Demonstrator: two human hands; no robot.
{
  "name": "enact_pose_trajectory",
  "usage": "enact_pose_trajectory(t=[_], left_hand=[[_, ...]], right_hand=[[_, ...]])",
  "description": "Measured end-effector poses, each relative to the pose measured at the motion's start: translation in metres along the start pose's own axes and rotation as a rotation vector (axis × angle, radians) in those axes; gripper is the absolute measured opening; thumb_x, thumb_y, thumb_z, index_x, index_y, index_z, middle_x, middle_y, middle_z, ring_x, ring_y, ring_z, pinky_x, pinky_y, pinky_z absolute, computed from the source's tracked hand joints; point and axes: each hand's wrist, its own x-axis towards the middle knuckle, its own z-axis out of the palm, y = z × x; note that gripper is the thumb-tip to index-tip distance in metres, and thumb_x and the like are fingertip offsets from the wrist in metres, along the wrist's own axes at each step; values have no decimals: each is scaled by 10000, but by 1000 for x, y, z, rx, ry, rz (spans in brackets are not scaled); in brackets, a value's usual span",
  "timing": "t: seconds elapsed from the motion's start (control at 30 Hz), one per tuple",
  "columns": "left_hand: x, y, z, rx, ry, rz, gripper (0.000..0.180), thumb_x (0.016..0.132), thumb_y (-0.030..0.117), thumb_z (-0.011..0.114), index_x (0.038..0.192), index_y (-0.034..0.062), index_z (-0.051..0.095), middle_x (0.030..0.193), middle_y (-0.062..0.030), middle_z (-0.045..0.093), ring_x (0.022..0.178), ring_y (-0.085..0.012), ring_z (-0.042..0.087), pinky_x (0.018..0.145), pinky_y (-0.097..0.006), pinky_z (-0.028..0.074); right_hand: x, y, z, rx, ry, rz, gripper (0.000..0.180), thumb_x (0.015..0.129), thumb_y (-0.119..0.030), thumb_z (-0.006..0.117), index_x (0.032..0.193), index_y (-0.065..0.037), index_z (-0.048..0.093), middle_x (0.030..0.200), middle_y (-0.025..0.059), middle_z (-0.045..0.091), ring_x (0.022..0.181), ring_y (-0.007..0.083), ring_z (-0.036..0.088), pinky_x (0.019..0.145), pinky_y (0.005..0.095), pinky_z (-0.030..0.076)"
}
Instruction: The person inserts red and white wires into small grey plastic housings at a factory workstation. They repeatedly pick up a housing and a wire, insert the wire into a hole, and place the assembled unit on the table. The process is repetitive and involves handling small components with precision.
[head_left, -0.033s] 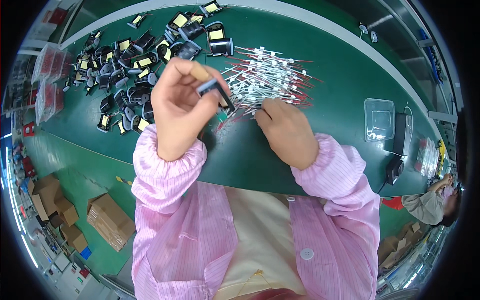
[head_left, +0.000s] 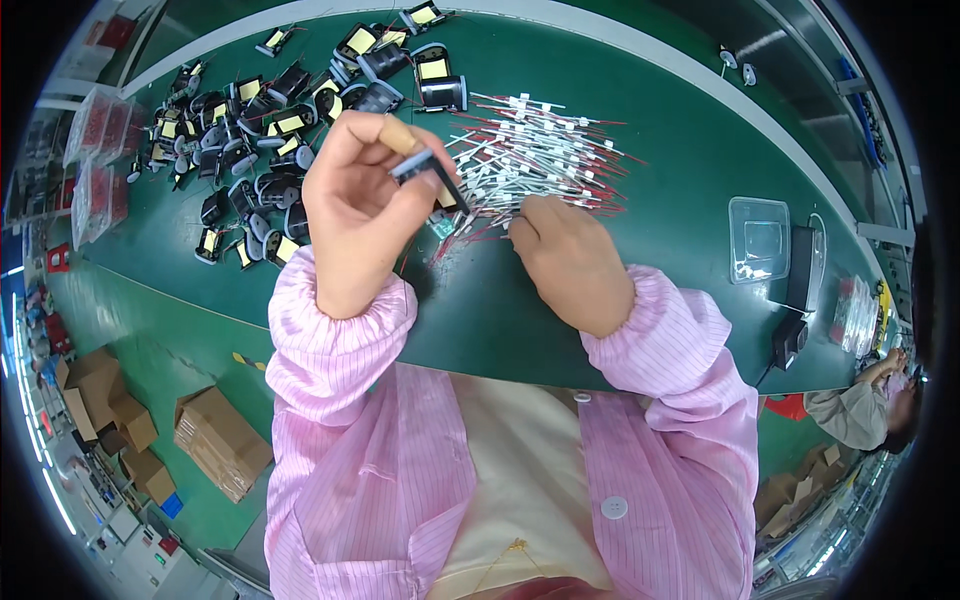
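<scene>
A small black component [head_left: 425,167] is pinched at the left hand's [head_left: 355,215] fingertips, tilted. The right hand [head_left: 570,260] touches a heap of red-and-white wire leads [head_left: 540,150].

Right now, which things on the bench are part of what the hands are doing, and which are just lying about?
In use:
- left hand holding a small black part
- right hand at the pile of red-and-white wire pieces
- heap of black coil bobbins

Lying about:
- clear plastic box
- black power adapter
- cardboard boxes

- The right hand [head_left: 575,262] covers the near end of the wire pile [head_left: 535,160].
- The left hand [head_left: 362,215] hides part of the small black part [head_left: 425,168]; its shape is unclear.
- A person [head_left: 868,408] at far right is cut by the edge.
</scene>
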Motion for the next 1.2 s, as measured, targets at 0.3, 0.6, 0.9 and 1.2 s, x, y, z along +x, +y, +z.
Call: enact_pose_trajectory(t=[0.3, 0.6, 0.9, 1.2], left_hand=[[-2, -21, -2, -243, 10, 322, 237, 842, -94, 489, 1040, 36, 497, 1034, -168, 528, 814, -246, 581, 613, -336, 531], [-9, -16, -5, -190, -142, 102, 197, 866, -110, 441, 947, 30, 554, 1152, -220, 505, 733, -224, 593, 474, -227, 395], [-7, -5, 6, 266, -341, -65, 108, 707, -7, 718, 814, 2, 704, 1177, -133, 558, 721, -88, 556, 557, -191, 372], [-12, -13, 13, 411, -404, -60, 62, 743, 28, 733, 763, 29, 674, 1139, -107, 562, 813, -134, 548, 657, -253, 425]], right_hand=[[-1, -5, 7, -126, 74, -23, 81, 697, -80, 613, 772, -66, 586, 827, 49, 518, 794, 188, 526, 659, 336, 447], [-7, -16, -45, 961, 388, 362, 185, 736, 89, 640, 891, -6, 600, 822, 103, 604, 731, 271, 555, 669, 351, 441], [-5, -10, -36, 502, 501, 113, 187, 673, -11, 704, 846, -39, 639, 808, 60, 594, 754, 245, 552, 756, 407, 425], [-7, -11, -37, 246, 489, 79, 164, 656, -69, 684, 819, -55, 674, 834, 23, 620, 765, 195, 571, 882, 481, 426]])
